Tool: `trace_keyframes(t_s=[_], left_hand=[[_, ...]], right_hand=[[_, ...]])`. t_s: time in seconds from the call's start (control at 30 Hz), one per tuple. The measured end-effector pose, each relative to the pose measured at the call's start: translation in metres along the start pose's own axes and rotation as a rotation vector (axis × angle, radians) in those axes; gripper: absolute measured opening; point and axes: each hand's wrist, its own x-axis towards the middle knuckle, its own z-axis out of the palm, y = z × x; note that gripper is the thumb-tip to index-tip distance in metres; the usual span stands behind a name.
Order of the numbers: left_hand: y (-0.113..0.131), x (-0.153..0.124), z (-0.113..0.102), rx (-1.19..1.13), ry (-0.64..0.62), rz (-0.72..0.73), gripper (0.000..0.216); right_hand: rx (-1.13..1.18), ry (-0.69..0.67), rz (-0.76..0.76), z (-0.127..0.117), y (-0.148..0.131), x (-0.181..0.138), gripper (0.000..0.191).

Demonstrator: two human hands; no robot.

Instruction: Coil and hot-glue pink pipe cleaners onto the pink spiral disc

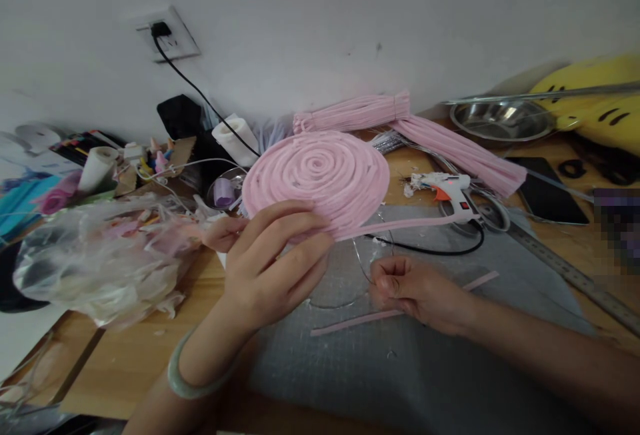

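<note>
A round, flat spiral disc of pink pipe cleaner (316, 172) is held up over the table by my left hand (280, 258), its fingers closed on the near edge. From the disc's lower edge a loose pink end (415, 224) sticks out to the right. My right hand (410, 288) pinches a thin clear strand (361, 258) that loops up toward the disc's underside; whether it is wire or glue I cannot tell. Beneath that hand a pink pipe cleaner piece (350, 322) lies on the grey mat (340, 368).
A white glue gun (457, 196) with an orange trigger rests right of the disc, near scissors (495, 215) and a metal ruler (570, 272). Behind lie pink pipe cleaner bundles (355, 112), a steel bowl (503, 120) and a phone (553, 192). Plastic bags (110, 255) crowd the left.
</note>
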Motion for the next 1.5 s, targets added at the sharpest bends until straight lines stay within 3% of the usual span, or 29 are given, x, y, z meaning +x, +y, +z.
trace_keyframes(t_s=[0.13, 0.3, 0.43, 0.87, 0.97, 1.07, 1.2, 1.3, 1.5], left_hand=[[0.0, 0.0, 0.0, -0.009, 0.006, -0.001, 0.021], [0.0, 0.001, 0.0, 0.0, 0.008, -0.01, 0.018], [0.0, -0.001, 0.0, -0.009, 0.016, -0.004, 0.02], [0.002, -0.001, -0.002, 0.001, -0.008, -0.03, 0.019], [0.001, -0.001, -0.003, 0.006, -0.017, -0.016, 0.018], [0.002, -0.002, -0.002, 0.02, -0.019, -0.023, 0.018], [0.003, -0.003, 0.0, 0.013, -0.025, -0.021, 0.018], [0.003, -0.004, 0.001, 0.015, -0.02, -0.021, 0.019], [0.001, -0.007, -0.002, 0.005, -0.011, -0.003, 0.022]], right_hand=[[-0.058, 0.035, -0.003, -0.001, 0.004, 0.003, 0.045], [-0.031, -0.148, -0.083, 0.0, 0.001, 0.004, 0.026], [0.053, -0.189, -0.089, 0.002, -0.004, 0.005, 0.018], [0.143, -0.225, -0.019, 0.002, 0.0, 0.012, 0.017], [0.105, -0.161, -0.067, 0.003, -0.004, 0.008, 0.021], [0.039, 0.016, -0.131, 0.008, -0.014, 0.002, 0.03], [-0.234, 0.213, -0.165, 0.015, -0.032, -0.009, 0.046], [-0.253, 0.326, -0.176, 0.017, -0.044, -0.012, 0.048], [-0.21, 0.39, -0.261, 0.015, -0.052, -0.008, 0.039]])
